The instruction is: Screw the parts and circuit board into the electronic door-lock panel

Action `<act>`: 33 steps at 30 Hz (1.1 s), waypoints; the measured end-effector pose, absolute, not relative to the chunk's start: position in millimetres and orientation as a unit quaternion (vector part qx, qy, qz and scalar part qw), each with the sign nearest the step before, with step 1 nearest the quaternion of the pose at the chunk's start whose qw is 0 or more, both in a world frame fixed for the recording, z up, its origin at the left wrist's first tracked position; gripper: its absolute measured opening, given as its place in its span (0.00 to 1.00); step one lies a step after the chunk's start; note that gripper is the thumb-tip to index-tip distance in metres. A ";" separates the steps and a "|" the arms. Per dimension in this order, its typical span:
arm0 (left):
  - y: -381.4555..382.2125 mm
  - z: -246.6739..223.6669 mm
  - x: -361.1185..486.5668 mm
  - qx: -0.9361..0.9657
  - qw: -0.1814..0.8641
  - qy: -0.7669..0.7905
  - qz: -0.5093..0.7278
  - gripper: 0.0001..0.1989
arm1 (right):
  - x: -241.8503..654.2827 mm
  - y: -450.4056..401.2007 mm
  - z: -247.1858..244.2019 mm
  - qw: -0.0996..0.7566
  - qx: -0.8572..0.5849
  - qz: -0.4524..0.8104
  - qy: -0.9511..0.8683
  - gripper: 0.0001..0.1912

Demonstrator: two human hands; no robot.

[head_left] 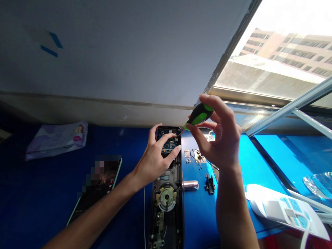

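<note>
A long black device casing (178,200) lies open on the blue table, with a dark circuit board (167,147) at its far end and a round metal part (166,197) in its middle. My left hand (158,154) spans the far end of the casing, fingers spread over the board and its edges. My right hand (220,135) grips a green and black screwdriver (199,114) by its handle. The screwdriver is tilted, its shaft pointing down-left to the board's upper right edge. Whether the tip sits on a screw is too small to tell.
Small screws (188,161), a small board with wires (199,156), a pinkish cylinder (190,185) and a black bracket (210,184) lie right of the casing. A phone (101,183) and a packet (58,138) are left; a white power strip (282,207) is right.
</note>
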State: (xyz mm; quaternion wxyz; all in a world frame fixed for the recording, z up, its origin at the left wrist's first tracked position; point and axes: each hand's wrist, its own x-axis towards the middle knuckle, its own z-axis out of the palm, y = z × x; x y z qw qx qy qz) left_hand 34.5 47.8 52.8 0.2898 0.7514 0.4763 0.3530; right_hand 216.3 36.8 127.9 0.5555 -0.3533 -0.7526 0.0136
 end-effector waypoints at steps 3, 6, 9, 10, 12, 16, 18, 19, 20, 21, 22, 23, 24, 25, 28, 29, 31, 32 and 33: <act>48.4 53.0 33.1 0.746 0.304 0.475 0.355 0.20 | 217.5 36.7 127.4 0.559 -0.359 0.022 -0.747 0.37; 49.7 52.5 32.3 0.741 0.314 0.475 0.356 0.20 | 218.5 37.2 127.5 0.562 -0.369 0.028 -0.740 0.37; 51.0 51.3 32.1 0.737 0.319 0.478 0.355 0.20 | 218.8 37.6 128.4 0.563 -0.368 0.031 -0.739 0.36; 51.4 50.7 32.1 0.735 0.321 0.479 0.356 0.20 | 218.8 37.6 128.8 0.563 -0.366 0.032 -0.740 0.36; 52.0 49.5 32.3 0.732 0.324 0.479 0.359 0.19 | 218.8 37.4 129.3 0.564 -0.362 0.035 -0.741 0.37; 52.4 47.7 32.3 0.730 0.325 0.480 0.362 0.19 | 219.1 37.5 129.2 0.567 -0.356 0.036 -0.742 0.37; 52.5 47.1 32.4 0.729 0.324 0.481 0.362 0.19 | 219.4 37.8 128.8 0.566 -0.358 0.032 -0.742 0.36; 52.6 46.9 32.6 0.730 0.324 0.481 0.362 0.19 | 219.5 38.0 128.6 0.566 -0.360 0.030 -0.741 0.36; 52.7 46.8 32.8 0.729 0.324 0.481 0.363 0.19 | 219.7 38.2 128.4 0.565 -0.362 0.028 -0.741 0.35; 52.7 46.7 33.1 0.729 0.323 0.481 0.364 0.19 | 219.8 38.3 128.2 0.564 -0.365 0.028 -0.740 0.35; 52.8 46.6 33.3 0.729 0.323 0.481 0.365 0.19 | 220.0 38.4 128.0 0.564 -0.368 0.029 -0.739 0.35; 52.8 46.6 33.6 0.728 0.323 0.481 0.367 0.19 | 220.2 38.5 127.9 0.565 -0.370 0.029 -0.737 0.35; 52.7 46.7 33.9 0.727 0.323 0.481 0.369 0.18 | 220.3 38.5 127.7 0.568 -0.369 0.029 -0.735 0.35; 52.6 46.9 34.1 0.726 0.322 0.481 0.371 0.18 | 220.5 38.5 127.6 0.571 -0.368 0.029 -0.733 0.35; 51.8 47.6 34.5 0.727 0.317 0.480 0.376 0.17 | 220.7 38.4 127.5 0.574 -0.366 0.031 -0.732 0.35; 51.5 47.9 34.6 0.727 0.314 0.480 0.377 0.17 | 220.7 38.4 127.6 0.573 -0.366 0.032 -0.732 0.35; 51.0 48.4 34.8 0.728 0.310 0.480 0.378 0.18 | 220.4 38.3 127.8 0.573 -0.365 0.031 -0.733 0.36; 50.9 48.7 34.8 0.729 0.309 0.480 0.378 0.18 | 220.1 38.2 127.9 0.573 -0.364 0.030 -0.734 0.36; 50.8 48.9 34.9 0.729 0.308 0.481 0.377 0.18 | 219.8 38.0 128.1 0.574 -0.362 0.029 -0.734 0.36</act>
